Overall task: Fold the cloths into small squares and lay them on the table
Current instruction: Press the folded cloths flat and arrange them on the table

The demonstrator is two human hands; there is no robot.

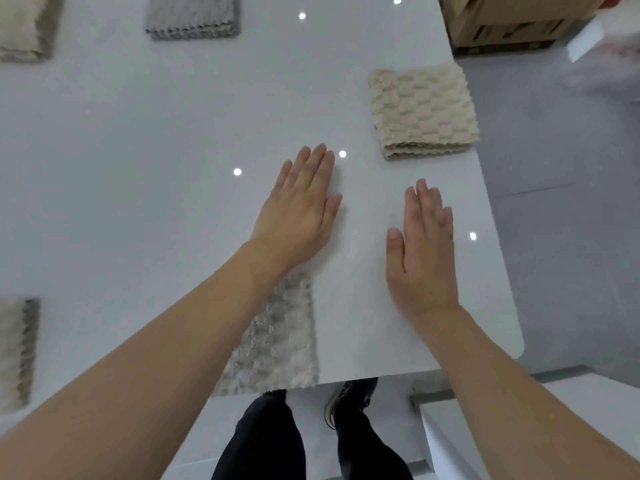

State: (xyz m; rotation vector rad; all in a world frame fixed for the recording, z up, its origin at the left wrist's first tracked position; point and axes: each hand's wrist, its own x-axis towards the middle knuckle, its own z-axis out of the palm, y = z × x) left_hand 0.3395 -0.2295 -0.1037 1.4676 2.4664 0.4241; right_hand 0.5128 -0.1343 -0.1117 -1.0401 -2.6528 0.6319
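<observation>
We hold both hands flat over the white table [138, 140], palms down, fingers straight and close together, gripping nothing. Our left hand [301, 209] is above bare tabletop, its fingertips pointing away from us and slightly right; whether the palm actually touches the surface we cannot tell. Our right hand [420, 251] is beside it, well apart from the left, thumb spread out toward the left, fingers pointing away from us. The nearest folded cloth to the fingers is the beige cloth [424, 112], a neat square with stacked wavy edges facing us, lying near the table's right edge, just beyond and to the right of the left fingertips and beyond the right fingertips, touching neither hand. A pale grey cloth [277, 344] lies at the near table edge, partly under our left forearm and wrist, behind both sets of fingers. 3 more folded cloths sit farther off: a grey cloth [192, 17] at the far side, a tan cloth [24, 27] cut off at the far left corner of the view, and a striped cloth [17, 351], beige with a grey edge, at the left border. Beyond the table's far right corner stands a cardboard box [502, 22]; dark printing shows on its side but is too blurred to read. Below the table edge we see our dark trousers [263, 445] and 1 shoe [346, 400] on the grey floor [554, 150].
</observation>
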